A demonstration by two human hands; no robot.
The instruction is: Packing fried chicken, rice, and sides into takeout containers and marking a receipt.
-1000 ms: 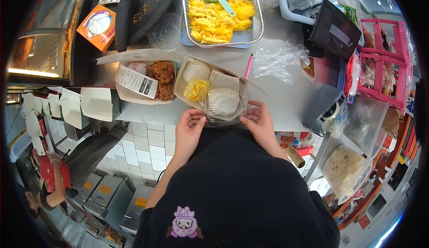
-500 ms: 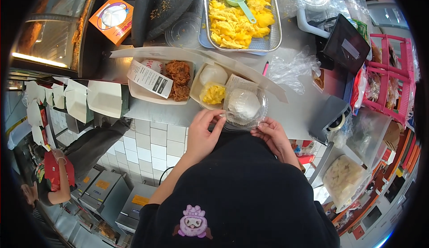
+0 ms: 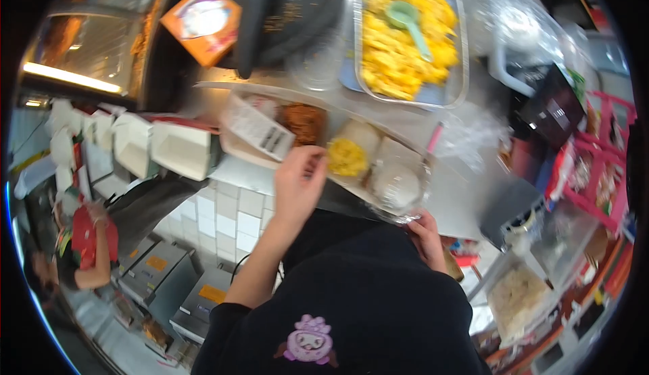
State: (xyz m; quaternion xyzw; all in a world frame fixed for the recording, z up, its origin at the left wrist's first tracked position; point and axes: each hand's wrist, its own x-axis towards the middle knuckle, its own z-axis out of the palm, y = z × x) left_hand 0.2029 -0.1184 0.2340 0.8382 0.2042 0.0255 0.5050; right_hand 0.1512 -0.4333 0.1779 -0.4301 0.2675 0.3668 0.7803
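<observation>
My left hand (image 3: pixel 302 175) has curled, motion-blurred fingers beside the left carton (image 3: pixel 240 145), which holds fried chicken (image 3: pixel 304 125) and a printed white slip (image 3: pixel 260 131). My right hand (image 3: pixel 422 229) grips the edge of a clear plastic container (image 3: pixel 395 213) around a white mound (image 3: pixel 395 185), at the front of the right carton (image 3: pixel 368 128). That carton also holds another white mound (image 3: pixel 358 133) and yellow food (image 3: pixel 348 158).
Behind are a metal tray of yellow food (image 3: pixel 378 71) with a green scoop (image 3: pixel 404 16), an orange box (image 3: pixel 199 23) and a pink pen (image 3: pixel 434 138). A tape dispenser (image 3: pixel 503 213) stands right. A co-worker (image 3: pixel 94 240) is at lower left.
My left hand has left the clear container and moved up-left toward the cartons. My right hand still holds the container. The view has shifted, so the scene appears further right and is blurred.
</observation>
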